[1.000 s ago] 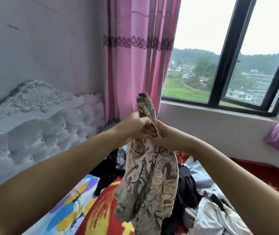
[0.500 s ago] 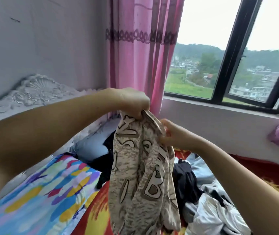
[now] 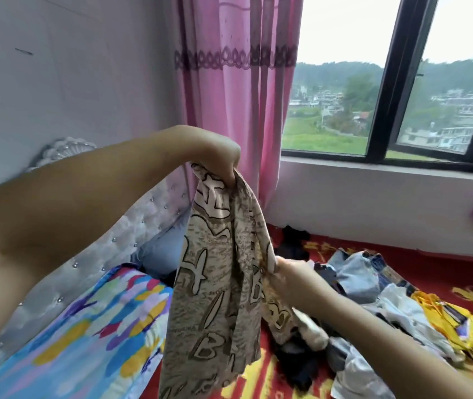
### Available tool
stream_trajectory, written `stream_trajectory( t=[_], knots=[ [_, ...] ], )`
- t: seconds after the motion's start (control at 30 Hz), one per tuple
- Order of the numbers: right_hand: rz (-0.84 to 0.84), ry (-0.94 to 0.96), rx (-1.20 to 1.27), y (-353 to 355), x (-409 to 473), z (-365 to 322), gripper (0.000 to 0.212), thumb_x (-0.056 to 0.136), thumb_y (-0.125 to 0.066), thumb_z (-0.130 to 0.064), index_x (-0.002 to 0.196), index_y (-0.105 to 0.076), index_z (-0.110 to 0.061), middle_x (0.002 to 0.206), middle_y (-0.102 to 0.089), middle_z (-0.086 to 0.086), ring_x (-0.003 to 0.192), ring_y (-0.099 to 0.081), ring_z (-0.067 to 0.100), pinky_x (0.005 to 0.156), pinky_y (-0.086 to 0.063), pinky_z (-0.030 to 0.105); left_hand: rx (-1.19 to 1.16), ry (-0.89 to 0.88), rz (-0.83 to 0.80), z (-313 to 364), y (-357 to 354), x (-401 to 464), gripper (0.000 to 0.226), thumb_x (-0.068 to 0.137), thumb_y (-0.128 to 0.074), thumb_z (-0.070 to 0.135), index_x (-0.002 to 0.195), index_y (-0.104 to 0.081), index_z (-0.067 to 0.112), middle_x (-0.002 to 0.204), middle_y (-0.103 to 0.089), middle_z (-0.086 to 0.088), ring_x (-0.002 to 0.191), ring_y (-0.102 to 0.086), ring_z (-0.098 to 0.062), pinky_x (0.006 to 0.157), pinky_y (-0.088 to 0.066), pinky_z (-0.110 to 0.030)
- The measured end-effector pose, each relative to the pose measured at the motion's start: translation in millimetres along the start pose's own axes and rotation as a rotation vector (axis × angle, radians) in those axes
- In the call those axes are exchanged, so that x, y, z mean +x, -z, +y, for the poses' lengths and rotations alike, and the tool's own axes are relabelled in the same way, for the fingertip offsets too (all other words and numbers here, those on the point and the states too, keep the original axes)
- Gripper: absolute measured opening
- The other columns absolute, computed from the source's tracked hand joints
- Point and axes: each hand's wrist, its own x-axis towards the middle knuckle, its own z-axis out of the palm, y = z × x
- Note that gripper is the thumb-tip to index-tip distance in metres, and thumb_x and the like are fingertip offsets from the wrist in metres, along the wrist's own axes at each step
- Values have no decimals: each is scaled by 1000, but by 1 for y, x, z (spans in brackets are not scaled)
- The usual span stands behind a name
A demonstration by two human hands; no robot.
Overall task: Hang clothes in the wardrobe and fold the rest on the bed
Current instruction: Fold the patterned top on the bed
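Left hand [image 3: 218, 156] is pinching the top of a beige letter-printed garment [image 3: 218, 283], holding it up over the bed [image 3: 445, 266], while right hand [image 3: 292, 277] is gripping its lower right edge.

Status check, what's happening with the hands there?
Left hand grips beige printed garment at top. Right hand pinches its edge. Clothes pile on bed beneath.

You have a pink curtain [image 3: 229, 96] beside a black-framed window [image 3: 385, 82], with a grey tufted headboard [image 3: 131, 234] against the wall [image 3: 71, 82]
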Motion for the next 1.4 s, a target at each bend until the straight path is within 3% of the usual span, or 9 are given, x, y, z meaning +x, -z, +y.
stream_trajectory(
  t=[0.17,0.33,0.47,0.6,0.73,0.83,1.0,1.23,1.4],
  knots=[
    [8,-114,321,-41,-8,-31,67,77,-51,-67,130,-42,-27,122,-50,-6,112,-49,11,98,-43,33,-14,45,-27,12,17,4,30,81,-66,32,58,-60,13,56,-56,1,53,-51,-17,48,-40,-25],
    [170,-251,567,-44,14,-25,15,84,-55,-22,97,-59,-17,99,-66,0,95,-61,17,80,-50,29,42,19,-42,12,21,3,29,79,-68,34,57,-60,16,54,-57,4,50,-52,-14,47,-40,-24],
    [107,-338,294,-18,22,28,15,68,-52,-6,56,-49,-15,59,-57,-3,66,-55,15,47,-34,22,55,13,-114,-19,-1,-11,31,73,-76,47,59,-63,23,55,-60,8,51,-54,-11,50,-42,-23],
    [175,-410,37,12,22,88,22,71,-49,4,57,-52,-12,58,-57,1,68,-57,25,58,-41,31,-95,12,-283,-53,-63,-20,19,75,-76,43,75,-71,25,61,-63,13,56,-57,-5,52,-45,-18],
    [103,-244,-38,15,30,100,22,80,-48,1,65,-57,-13,65,-60,3,67,-54,24,61,-41,32,-104,28,-300,-76,-118,-7,18,80,-72,38,71,-66,24,57,-57,12,53,-51,-5,47,-39,-15],
    [-27,-180,-28,6,44,104,18,88,-47,-11,74,-58,-13,73,-63,3,76,-59,26,72,-48,35,-48,97,-163,-96,-155,10,16,83,-64,28,69,-59,22,66,-58,7,67,-55,-15,50,-35,-24],
    [-129,-135,-14,-12,86,90,35,84,-60,-54,67,-53,-24,58,-56,-11,52,-48,2,53,-40,21,-78,223,193,-132,-201,39,24,79,-52,6,89,-67,21,96,-60,-2,94,-59,-29,66,-47,-33],
    [202,-252,-141,23,154,94,21,78,-57,-6,58,-53,-13,61,-55,4,64,-56,29,49,-37,29,-171,264,553,-168,-181,42,28,86,-53,13,110,-65,21,94,-57,-9,86,-58,-35,64,-34,-32],
    [256,-58,-110,6,159,89,9,72,-66,5,79,-68,0,82,-58,6,77,-51,21,68,-36,29,-108,196,582,-165,-217,-17,41,83,-61,8,120,-63,23,96,-60,-12,90,-60,-35,67,-35,-34]
  ],
)
